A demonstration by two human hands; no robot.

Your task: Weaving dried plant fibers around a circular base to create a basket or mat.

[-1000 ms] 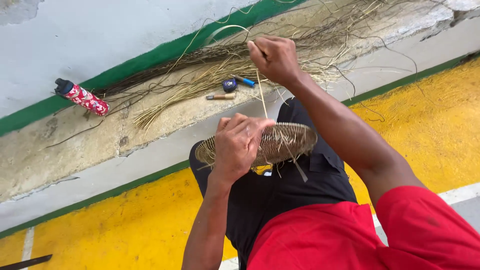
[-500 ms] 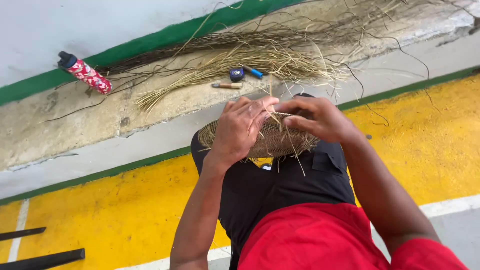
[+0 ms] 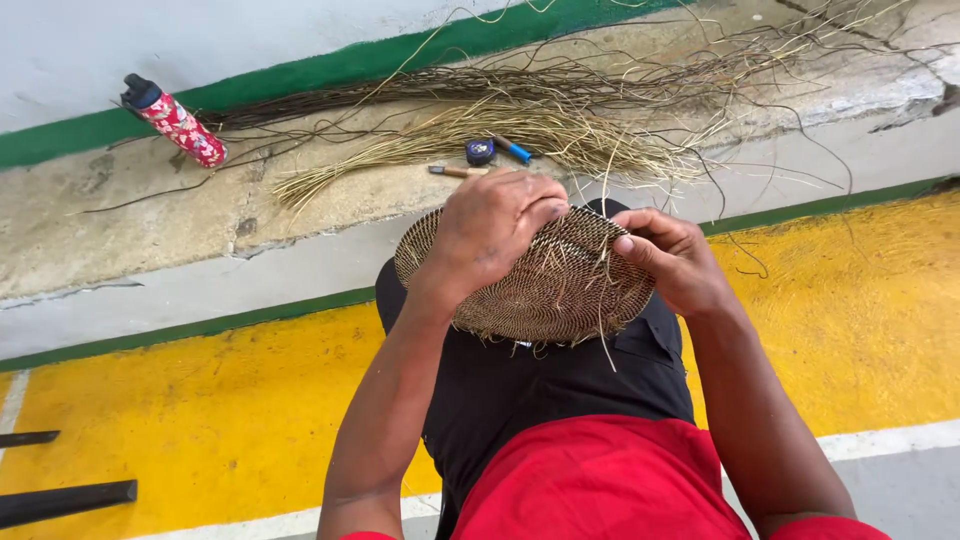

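Note:
A round woven basket base [image 3: 545,290] of thin brown fibres rests tilted on my knee, loose strand ends sticking out of it. My left hand [image 3: 495,230] lies over its upper left part, fingers curled on the weave. My right hand [image 3: 675,258] grips the right rim, thumb and fingers pinched on the edge and a strand.
A heap of long dry fibre strands [image 3: 520,120] lies on the concrete ledge ahead. Beside it sit a small awl-like tool [image 3: 455,171], a blue-handled tool [image 3: 515,150] and a dark tape measure [image 3: 480,152]. A red flowered bottle [image 3: 175,122] lies at the left. Yellow floor surrounds my legs.
My right hand came down from high above the basket, where it pulled a strand, to the basket's right rim. The basket now faces me more.

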